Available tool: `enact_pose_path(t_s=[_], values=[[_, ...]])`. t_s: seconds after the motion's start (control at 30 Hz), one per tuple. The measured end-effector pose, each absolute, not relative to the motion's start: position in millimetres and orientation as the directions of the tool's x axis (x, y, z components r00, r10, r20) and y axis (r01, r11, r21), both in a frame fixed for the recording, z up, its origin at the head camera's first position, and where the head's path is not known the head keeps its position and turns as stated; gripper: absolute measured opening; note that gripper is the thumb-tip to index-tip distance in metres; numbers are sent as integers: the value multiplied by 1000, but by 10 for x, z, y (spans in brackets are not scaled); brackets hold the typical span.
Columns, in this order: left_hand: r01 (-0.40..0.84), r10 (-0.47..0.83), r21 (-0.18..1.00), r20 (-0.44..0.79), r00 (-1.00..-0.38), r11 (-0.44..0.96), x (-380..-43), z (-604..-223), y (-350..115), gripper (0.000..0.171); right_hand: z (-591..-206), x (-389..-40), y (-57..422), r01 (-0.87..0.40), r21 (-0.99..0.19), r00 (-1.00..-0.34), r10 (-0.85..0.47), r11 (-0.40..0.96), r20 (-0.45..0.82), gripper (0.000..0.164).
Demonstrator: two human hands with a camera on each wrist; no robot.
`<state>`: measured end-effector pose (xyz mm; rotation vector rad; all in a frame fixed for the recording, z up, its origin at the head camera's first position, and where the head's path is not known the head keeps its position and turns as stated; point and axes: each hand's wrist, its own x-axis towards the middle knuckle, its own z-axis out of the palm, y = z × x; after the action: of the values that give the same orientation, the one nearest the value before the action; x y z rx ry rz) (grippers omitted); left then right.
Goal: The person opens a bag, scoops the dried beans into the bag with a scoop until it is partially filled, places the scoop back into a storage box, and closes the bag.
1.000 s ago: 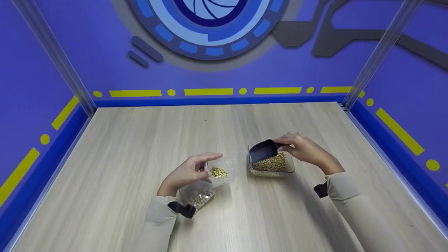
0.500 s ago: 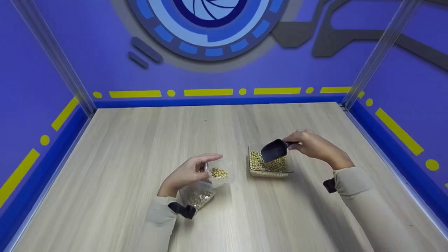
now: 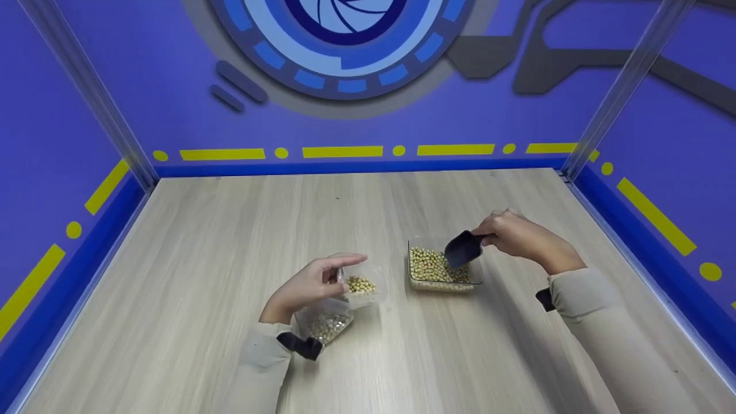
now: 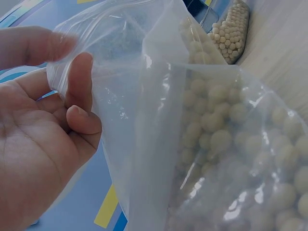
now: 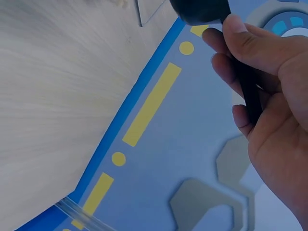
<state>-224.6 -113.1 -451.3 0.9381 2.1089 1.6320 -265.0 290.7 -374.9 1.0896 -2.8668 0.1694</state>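
A clear plastic zip bag (image 4: 120, 96) partly filled with round beige beans (image 4: 211, 120) stands on the table, its mouth spread. My left hand (image 3: 306, 289) pinches the bag's rim between thumb and fingers, plain in the left wrist view. To the right is a clear square container (image 3: 445, 286) holding many of the same yellowish beans (image 3: 428, 264). My right hand (image 3: 512, 233) grips the handle of a black scoop (image 3: 463, 249), also seen as a dark scoop (image 5: 202, 9) in the right wrist view. Its blade slants down over the container's right side, the tip at the beans.
The light wooden table (image 3: 230, 230) is bounded by blue panels (image 3: 368, 126) at the back and both sides. Metal posts (image 3: 627, 86) stand at the back corners. A tiny speck (image 3: 337, 198) lies toward the back of the table.
My right hand has drawn the scoop rightward across the container, and its blade now tips down toward the beans. My left hand and the bag have stayed nearly still.
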Motion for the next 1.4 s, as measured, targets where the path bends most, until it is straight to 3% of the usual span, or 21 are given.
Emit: enact_pose_path(t_s=[1.07, 1.4], values=[[251, 671, 962, 114, -733, 110, -2250, -4538, -1118, 57, -3637, -2639, 2714, -626, 178, -768, -639, 759, 27, 15], [239, 664, 963, 97, -741, 126, -2252, -4538, -1109, 58, -3772, -2652, 2605, -618, 232, -766, -642, 751, 39, 8]])
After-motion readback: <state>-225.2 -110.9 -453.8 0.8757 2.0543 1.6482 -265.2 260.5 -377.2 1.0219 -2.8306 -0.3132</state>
